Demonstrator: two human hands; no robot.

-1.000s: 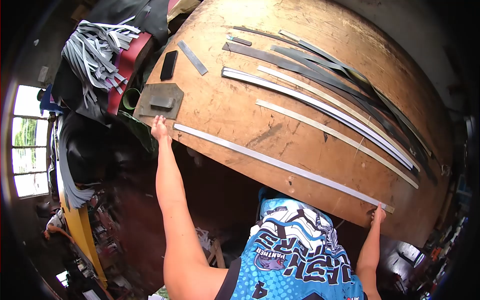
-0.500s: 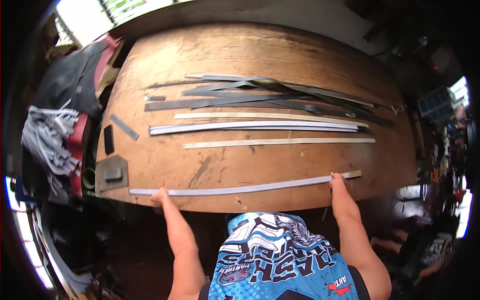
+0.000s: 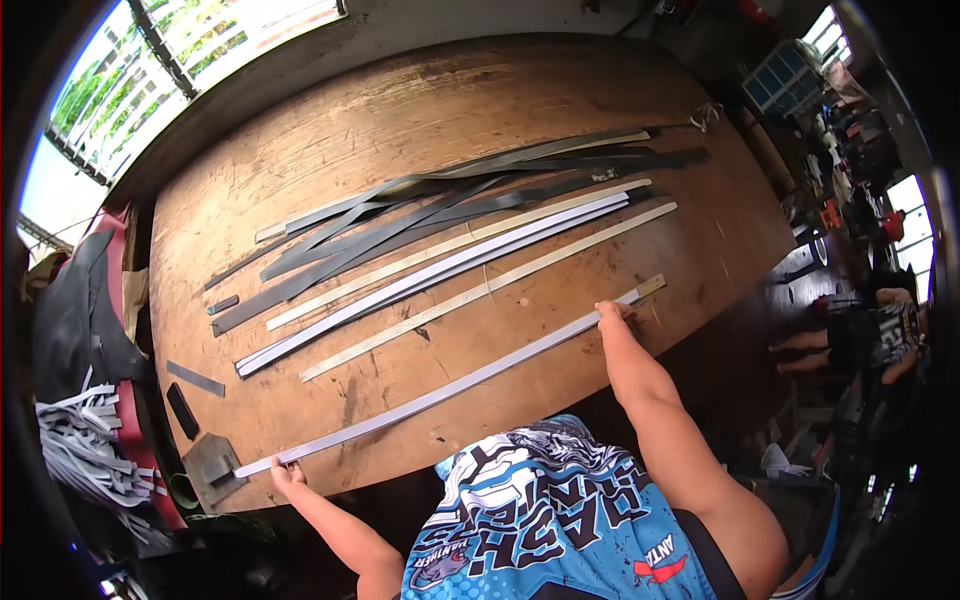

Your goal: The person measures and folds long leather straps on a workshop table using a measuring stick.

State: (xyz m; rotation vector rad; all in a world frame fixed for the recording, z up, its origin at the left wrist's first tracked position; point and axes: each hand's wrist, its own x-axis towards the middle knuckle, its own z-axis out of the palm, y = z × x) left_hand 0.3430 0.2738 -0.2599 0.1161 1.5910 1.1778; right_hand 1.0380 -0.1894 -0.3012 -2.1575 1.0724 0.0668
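A long white strip [image 3: 440, 397] lies slantwise along the near side of the wooden table, held at two places. Near its left end, my left hand [image 3: 288, 474] pinches it between thumb and fingers. My right hand [image 3: 612, 312] is closed on it toward the other end, where a short tan piece [image 3: 652, 285] shows past the strip. The strip's left tip reaches a dark block [image 3: 219, 469] on a flat plate [image 3: 204, 453] at the table's corner. Contact between tip and block cannot be made out.
Beyond the strip lie a cream strip [image 3: 490, 290], paired white strips [image 3: 440, 282] and a pile of dark grey strips [image 3: 400, 225]. A black bar [image 3: 182, 411] sits at left, near a hanging bundle of pale strips [image 3: 85, 440]. Another person [image 3: 890, 330] is at far right.
The view has turned, so the table now looks tilted. The held strip's left end has shifted onto the plate, closer to the block. Both hands still grip the strip.
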